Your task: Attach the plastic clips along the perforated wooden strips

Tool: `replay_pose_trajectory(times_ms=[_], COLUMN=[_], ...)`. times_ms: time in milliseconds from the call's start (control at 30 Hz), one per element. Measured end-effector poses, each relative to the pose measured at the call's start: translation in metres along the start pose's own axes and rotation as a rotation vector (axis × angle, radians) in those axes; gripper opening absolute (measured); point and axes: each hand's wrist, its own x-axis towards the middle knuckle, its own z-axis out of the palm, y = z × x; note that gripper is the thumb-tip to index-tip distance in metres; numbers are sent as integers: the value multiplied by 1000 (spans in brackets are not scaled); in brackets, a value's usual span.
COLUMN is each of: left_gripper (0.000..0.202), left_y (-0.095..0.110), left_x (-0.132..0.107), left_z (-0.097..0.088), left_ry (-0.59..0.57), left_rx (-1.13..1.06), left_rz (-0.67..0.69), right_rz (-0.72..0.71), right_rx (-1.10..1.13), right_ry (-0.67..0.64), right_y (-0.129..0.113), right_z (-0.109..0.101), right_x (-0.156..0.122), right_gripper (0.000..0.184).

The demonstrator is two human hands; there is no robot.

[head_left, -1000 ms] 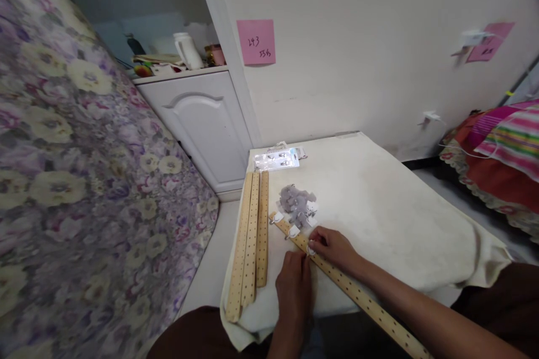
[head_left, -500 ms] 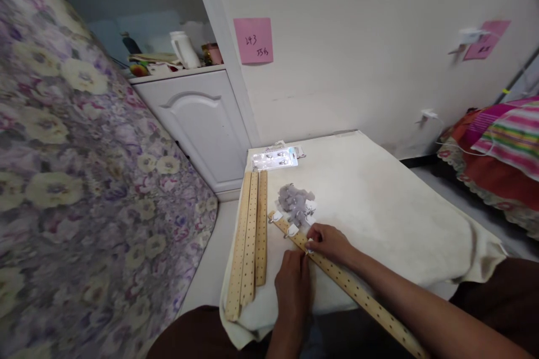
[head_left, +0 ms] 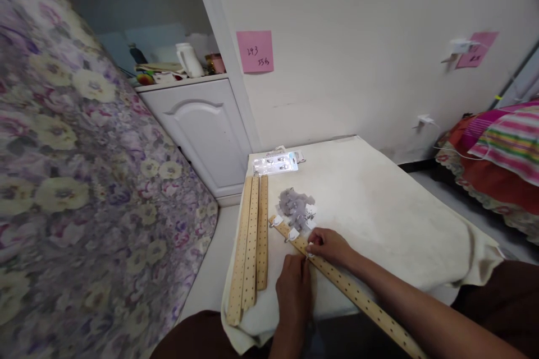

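Observation:
A long perforated wooden strip (head_left: 357,297) lies slantwise across the near edge of the cloth-covered table (head_left: 379,207). Two small white clips (head_left: 290,234) sit on its far end. My left hand (head_left: 293,289) rests on the strip with fingers curled, holding it down. My right hand (head_left: 330,247) pinches a small white clip against the strip beside my left fingertips. A heap of grey-white clips (head_left: 296,206) lies just beyond my right hand.
Three more perforated wooden strips (head_left: 251,241) lie side by side at the table's left edge. A clear blister pack (head_left: 275,163) sits at the far left corner. A floral mattress (head_left: 84,179) leans at left, a white cabinet (head_left: 202,129) behind, striped bedding (head_left: 501,146) at right.
Both hands stay on the strip at the same spot. The view has shifted slightly; nothing on the table has moved.

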Motion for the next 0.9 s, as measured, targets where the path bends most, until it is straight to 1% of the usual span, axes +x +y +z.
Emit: replay_pose_trajectory(times_ms=[267, 367, 500, 633, 733, 833, 900], left_gripper=[19, 19, 18, 18, 16, 15, 17], left_y=[0, 1, -1, -2, -2, -2, -1], left_x=[0, 0, 0, -1, -1, -2, -2], left_z=[0, -1, 0, 1, -1, -4, -6], left_ry=[10, 2, 18, 28, 36, 53, 70], left_rx=[-8, -12, -23, -42, -62, -88, -106], left_rz=[-1, -2, 8, 17, 21, 13, -21], right_rz=[-20, -39, -67, -80, -76, -73, -64], right_rx=[74, 113, 165, 204, 181, 97, 26], right_ry=[2, 10, 23, 40, 111, 213, 254], right_y=[6, 8, 11, 14, 17, 17, 15], right_z=[1, 2, 4, 1, -6, -14, -16], right_x=[3, 4, 4, 1, 0, 5, 11], right_gripper=[20, 18, 14, 13, 10, 7, 8])
